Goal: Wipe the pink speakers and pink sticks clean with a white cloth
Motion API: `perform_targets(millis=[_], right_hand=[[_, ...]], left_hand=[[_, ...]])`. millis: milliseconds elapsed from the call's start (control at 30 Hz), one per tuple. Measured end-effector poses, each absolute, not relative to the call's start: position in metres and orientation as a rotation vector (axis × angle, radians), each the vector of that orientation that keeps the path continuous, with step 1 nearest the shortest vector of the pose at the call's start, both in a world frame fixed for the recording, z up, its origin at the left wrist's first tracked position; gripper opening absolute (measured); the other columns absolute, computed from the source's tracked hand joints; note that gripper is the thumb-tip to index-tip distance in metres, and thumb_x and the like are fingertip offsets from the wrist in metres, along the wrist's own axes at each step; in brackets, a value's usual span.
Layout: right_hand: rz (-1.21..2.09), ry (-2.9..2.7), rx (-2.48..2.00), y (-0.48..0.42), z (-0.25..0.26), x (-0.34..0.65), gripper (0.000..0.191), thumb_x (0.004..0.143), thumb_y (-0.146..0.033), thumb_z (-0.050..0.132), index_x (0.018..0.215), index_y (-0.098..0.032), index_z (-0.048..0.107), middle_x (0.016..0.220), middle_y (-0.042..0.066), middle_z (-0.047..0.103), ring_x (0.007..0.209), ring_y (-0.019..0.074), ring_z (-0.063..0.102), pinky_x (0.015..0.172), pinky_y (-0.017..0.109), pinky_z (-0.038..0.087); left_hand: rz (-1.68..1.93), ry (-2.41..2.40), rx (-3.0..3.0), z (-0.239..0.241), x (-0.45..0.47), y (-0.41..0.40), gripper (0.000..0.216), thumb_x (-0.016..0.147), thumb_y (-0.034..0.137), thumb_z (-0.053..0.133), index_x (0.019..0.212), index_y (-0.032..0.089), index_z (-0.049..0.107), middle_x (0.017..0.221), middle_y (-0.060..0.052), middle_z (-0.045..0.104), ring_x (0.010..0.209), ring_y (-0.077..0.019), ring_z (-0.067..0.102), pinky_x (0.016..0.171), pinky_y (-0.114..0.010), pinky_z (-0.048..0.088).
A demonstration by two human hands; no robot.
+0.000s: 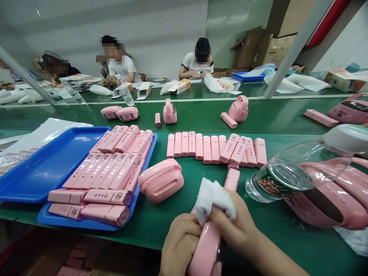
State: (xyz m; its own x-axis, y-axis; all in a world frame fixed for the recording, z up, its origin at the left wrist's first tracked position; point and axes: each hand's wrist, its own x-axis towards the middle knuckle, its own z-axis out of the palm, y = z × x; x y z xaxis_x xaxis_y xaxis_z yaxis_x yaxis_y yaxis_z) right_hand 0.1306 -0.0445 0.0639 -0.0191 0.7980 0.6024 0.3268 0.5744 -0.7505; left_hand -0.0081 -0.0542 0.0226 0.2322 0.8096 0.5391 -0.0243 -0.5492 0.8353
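Observation:
My left hand (179, 241) is closed around the lower part of a pink device (205, 249) held over the table's near edge. My right hand (237, 222) pinches a white cloth (212, 199) and presses it on the device's top end. Just beyond my hands lies a pink rounded case (161, 180) and a single pink stick unit (232, 179). A row of pink stick units (215, 147) stands lined up on the green table (172, 222).
A blue tray (51, 161) at left holds several pink stick units (112, 165); a second blue tray (86, 222) lies under it. A clear water bottle (287, 176) lies on pink cases (330, 199) at right. Three people sit across the belt among boxes.

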Motion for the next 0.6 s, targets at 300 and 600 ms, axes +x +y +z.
perform_targets(millis=[300,600], right_hand=[[1.076,-1.104,-0.981,-0.035,0.046,0.137,0.036,0.092,-0.046,0.043,0.076,-0.017,0.056,0.074,0.006,0.067,0.071,0.0174,0.066,0.066,0.027,0.054],[0.805,-1.161,-1.089,-0.047,0.053,0.146,0.028,0.093,-0.036,0.049,0.106,-0.018,0.066,0.112,0.007,0.066,0.108,0.0219,0.059,0.097,0.034,0.045]], left_hand=[[1.352,0.356,1.965,0.024,-0.005,-0.023,0.03,0.072,0.048,0.063,0.089,0.025,0.073,0.076,-0.009,0.058,0.078,-0.0252,0.059,0.072,-0.037,0.047],[0.938,0.404,1.351,0.056,-0.015,-0.016,0.031,0.076,0.033,0.06,0.104,0.025,0.072,0.118,-0.009,0.061,0.115,-0.0303,0.053,0.101,-0.04,0.039]])
